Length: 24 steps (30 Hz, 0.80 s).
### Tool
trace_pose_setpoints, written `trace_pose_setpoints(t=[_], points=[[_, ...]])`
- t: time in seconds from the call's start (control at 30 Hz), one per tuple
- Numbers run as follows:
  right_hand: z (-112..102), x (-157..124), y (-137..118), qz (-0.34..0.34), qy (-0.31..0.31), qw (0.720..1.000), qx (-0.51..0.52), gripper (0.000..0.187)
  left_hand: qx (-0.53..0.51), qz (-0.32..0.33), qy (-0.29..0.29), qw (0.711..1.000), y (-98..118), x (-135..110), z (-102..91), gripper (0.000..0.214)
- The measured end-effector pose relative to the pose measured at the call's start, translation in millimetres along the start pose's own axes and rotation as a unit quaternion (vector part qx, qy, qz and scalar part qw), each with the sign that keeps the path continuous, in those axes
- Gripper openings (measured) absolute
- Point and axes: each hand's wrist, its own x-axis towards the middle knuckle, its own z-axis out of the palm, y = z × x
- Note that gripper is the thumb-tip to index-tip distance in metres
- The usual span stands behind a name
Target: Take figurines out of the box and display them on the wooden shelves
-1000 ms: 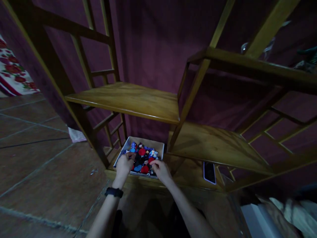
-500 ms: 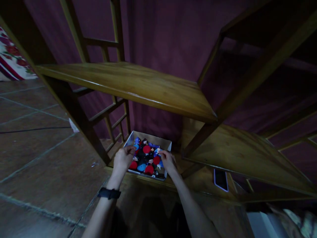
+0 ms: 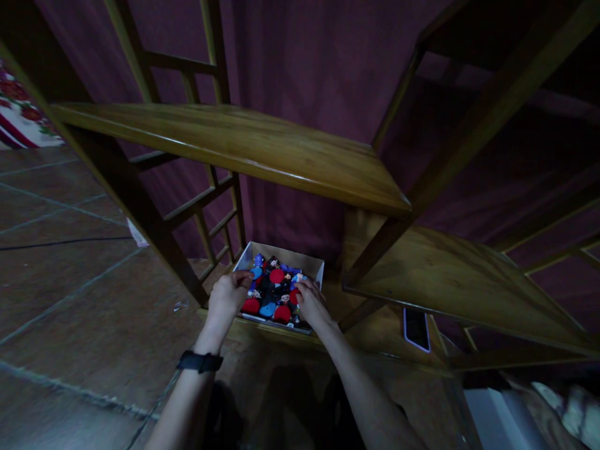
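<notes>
A shallow open cardboard box (image 3: 307, 258) stands on the bottom shelf, filled with small figurines (image 3: 285, 299), red round pieces (image 3: 277, 276) and blue round pieces (image 3: 267, 310). Over the box's left side is my left hand (image 3: 228, 299), its thumb and fingertips pinched together beside a blue round piece. My right hand (image 3: 311, 302) reaches over the right side with curled fingers, by a red round piece and a small white-and-blue figurine (image 3: 299, 279). Whatever lies between the fingertips of either hand is too small and dark to make out.
A wooden shelf board (image 3: 244, 140) spans above the box, with upright posts (image 3: 135, 187) on the left. A phone (image 3: 416, 329) lies on the lower shelf to the right. A pale box-like thing (image 3: 497, 415) is at bottom right. A dark cable (image 3: 65, 242) crosses the tiled floor.
My left hand has shifted slightly left and up. My right hand has moved a little left, further over the box, its fingers more curled. The view has tilted slightly.
</notes>
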Motion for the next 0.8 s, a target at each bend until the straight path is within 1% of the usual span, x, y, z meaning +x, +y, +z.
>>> trace_pose_setpoints(t=[0.13, 0.27, 0.37, 0.47, 0.57, 0.63, 0.73, 0.8], points=[[6.2, 1.1, -3.3, -0.016, -0.018, 1.0, -0.013, 0.036, 0.022, -0.017, 0.007, 1.0, -4.2, 1.5, -2.9, 0.036], [7.8, 3.4, -7.1, -0.019, -0.031, 0.999, -0.01, 0.033, 0.026, -0.008, 0.0, 1.0, -7.6, 1.7, -7.5, 0.035], [7.4, 4.6, -10.8, -0.007, -0.045, 0.999, -0.007, 0.024, 0.051, -0.007, -0.024, 0.998, -6.7, 0.1, -8.6, 0.033], [8.1, 5.2, -14.0, 0.003, -0.046, 0.999, -0.006, 0.018, 0.11, 0.003, -0.058, 0.992, -3.1, -3.4, -6.1, 0.033], [9.2, 5.8, -16.0, 0.01, -0.04, 0.999, 0.0, 0.015, 0.166, 0.011, -0.088, 0.982, -0.3, -7.6, -2.6, 0.032], [8.4, 6.6, -16.7, 0.009, -0.041, 0.999, 0.013, 0.013, 0.19, 0.012, -0.093, 0.977, 0.3, -9.6, -1.3, 0.033], [4.0, 8.2, -16.4, 0.007, -0.046, 0.998, 0.041, 0.013, 0.206, 0.016, -0.098, 0.974, 1.2, -10.6, -1.8, 0.035], [0.2, 9.3, -14.8, 0.019, -0.032, 0.998, 0.045, 0.017, 0.207, 0.019, -0.11, 0.972, 2.5, -10.6, -2.8, 0.037]])
